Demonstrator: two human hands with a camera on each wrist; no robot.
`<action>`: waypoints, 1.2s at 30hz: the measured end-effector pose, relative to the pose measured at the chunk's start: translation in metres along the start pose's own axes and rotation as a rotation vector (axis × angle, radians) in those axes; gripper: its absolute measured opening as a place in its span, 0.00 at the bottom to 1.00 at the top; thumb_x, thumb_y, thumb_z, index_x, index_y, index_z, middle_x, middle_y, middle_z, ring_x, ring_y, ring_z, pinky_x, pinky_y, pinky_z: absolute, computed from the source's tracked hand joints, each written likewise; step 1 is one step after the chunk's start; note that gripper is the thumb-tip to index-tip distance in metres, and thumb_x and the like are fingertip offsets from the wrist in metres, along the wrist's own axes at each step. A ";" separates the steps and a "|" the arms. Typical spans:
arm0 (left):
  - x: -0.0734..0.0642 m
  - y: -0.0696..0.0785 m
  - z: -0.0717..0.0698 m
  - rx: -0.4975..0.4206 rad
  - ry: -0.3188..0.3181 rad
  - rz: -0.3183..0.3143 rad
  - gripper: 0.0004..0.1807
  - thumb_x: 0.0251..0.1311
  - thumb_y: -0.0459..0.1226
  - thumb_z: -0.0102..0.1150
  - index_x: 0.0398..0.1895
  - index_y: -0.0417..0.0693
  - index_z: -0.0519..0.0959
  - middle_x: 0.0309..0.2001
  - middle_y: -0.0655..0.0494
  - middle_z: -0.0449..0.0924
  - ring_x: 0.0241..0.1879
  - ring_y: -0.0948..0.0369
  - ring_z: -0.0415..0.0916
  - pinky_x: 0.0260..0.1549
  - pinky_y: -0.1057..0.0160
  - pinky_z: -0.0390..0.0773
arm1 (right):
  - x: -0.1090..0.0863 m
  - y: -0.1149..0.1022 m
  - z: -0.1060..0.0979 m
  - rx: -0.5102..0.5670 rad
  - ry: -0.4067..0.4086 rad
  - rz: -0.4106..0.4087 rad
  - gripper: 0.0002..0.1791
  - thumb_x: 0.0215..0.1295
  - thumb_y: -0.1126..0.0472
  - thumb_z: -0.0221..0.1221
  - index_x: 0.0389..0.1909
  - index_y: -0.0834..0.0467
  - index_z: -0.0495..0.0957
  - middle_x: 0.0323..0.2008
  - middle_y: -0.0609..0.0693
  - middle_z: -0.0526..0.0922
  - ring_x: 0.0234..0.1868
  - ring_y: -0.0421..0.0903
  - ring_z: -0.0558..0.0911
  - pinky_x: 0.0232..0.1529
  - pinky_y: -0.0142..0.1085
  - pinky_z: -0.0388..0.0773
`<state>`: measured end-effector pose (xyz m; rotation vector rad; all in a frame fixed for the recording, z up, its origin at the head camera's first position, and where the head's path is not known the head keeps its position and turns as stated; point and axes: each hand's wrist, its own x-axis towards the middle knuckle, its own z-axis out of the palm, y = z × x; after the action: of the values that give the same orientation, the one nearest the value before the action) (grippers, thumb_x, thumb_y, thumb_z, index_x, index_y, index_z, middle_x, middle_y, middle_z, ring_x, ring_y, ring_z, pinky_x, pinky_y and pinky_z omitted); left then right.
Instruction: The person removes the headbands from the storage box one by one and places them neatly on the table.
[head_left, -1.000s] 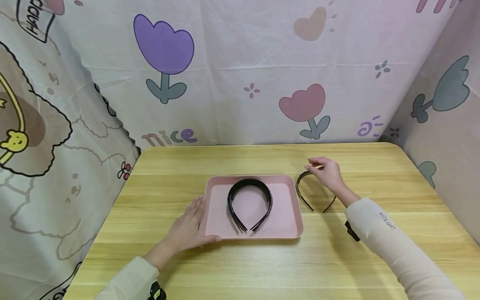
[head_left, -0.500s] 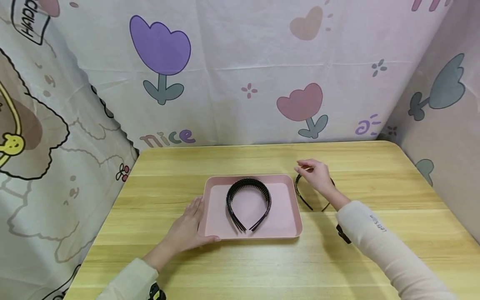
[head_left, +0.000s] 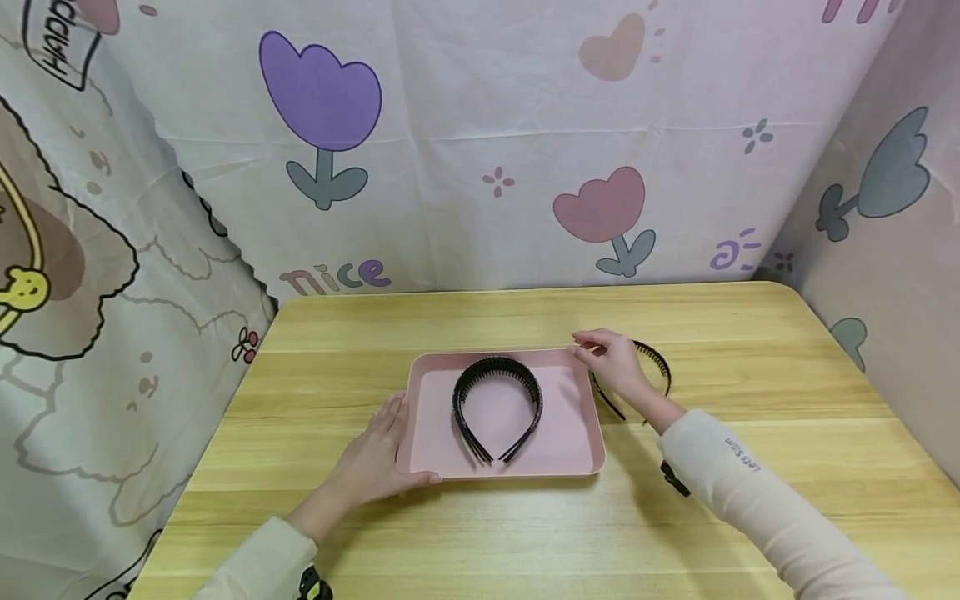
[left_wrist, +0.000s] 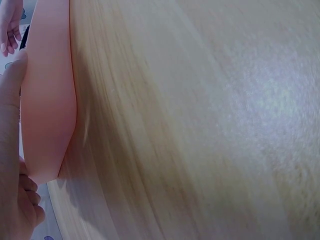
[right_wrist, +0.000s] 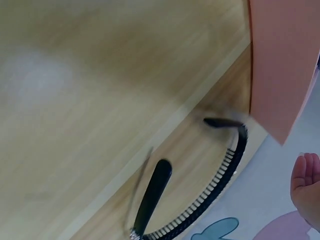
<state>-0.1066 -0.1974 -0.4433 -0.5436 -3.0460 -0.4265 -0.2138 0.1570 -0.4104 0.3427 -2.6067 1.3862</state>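
Observation:
A pink tray [head_left: 570,417] lies on the table, and several black toothed headbands [head_left: 498,367] are nested together inside it. At its left end, my left hand [head_left: 378,450] holds the tray, thumb along the front wall and fingers along the left side. In the left wrist view, that thumb [left_wrist: 17,67] reaches the rim. My right hand [head_left: 615,362] is at the tray's back right corner, loosely bent fingers holding nothing. Beneath and beside it, another black headband [head_left: 663,367] lies on the table, partly hidden by the hand; its teeth show in the right wrist view.
The pale wooden table [head_left: 487,542] carries the tray near its middle. A printed fabric backdrop [head_left: 450,125] rises behind the back edge, and more fabric [head_left: 885,275] hangs along the right side.
My right hand has moved left, from above the loose headband to the tray's back right corner. The headband's right side is uncovered. My left hand and the tray stay in place.

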 end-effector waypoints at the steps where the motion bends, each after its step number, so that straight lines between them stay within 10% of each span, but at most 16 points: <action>1: 0.000 0.000 0.000 -0.001 -0.001 -0.002 0.66 0.36 0.69 0.61 0.69 0.30 0.51 0.69 0.34 0.52 0.69 0.41 0.51 0.65 0.46 0.60 | 0.000 -0.001 0.001 0.001 -0.001 -0.003 0.13 0.57 0.69 0.61 0.43 0.71 0.80 0.38 0.65 0.83 0.38 0.53 0.81 0.35 0.26 0.78; 14: 0.000 0.001 -0.001 0.007 0.003 0.010 0.66 0.36 0.68 0.61 0.68 0.29 0.51 0.69 0.33 0.52 0.69 0.41 0.51 0.64 0.46 0.61 | -0.002 -0.015 0.019 0.081 0.007 -0.062 0.12 0.55 0.72 0.60 0.41 0.72 0.80 0.35 0.65 0.83 0.33 0.41 0.80 0.35 0.24 0.78; 24: 0.000 0.001 -0.001 0.010 0.002 0.010 0.66 0.37 0.68 0.61 0.69 0.29 0.50 0.69 0.34 0.52 0.69 0.42 0.51 0.64 0.46 0.62 | 0.000 -0.028 0.033 0.087 -0.028 -0.077 0.13 0.55 0.72 0.60 0.42 0.72 0.80 0.35 0.65 0.83 0.35 0.53 0.81 0.36 0.30 0.80; 36: -0.001 0.000 0.001 0.006 0.001 0.008 0.66 0.37 0.69 0.60 0.69 0.29 0.50 0.69 0.33 0.52 0.69 0.41 0.51 0.64 0.46 0.62 | 0.004 -0.042 0.054 -0.166 -0.158 -0.085 0.15 0.56 0.58 0.63 0.43 0.61 0.82 0.36 0.52 0.85 0.35 0.46 0.83 0.37 0.36 0.81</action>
<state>-0.1061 -0.1975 -0.4444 -0.5551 -3.0416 -0.4172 -0.2079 0.0887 -0.4063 0.5526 -2.7732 1.1496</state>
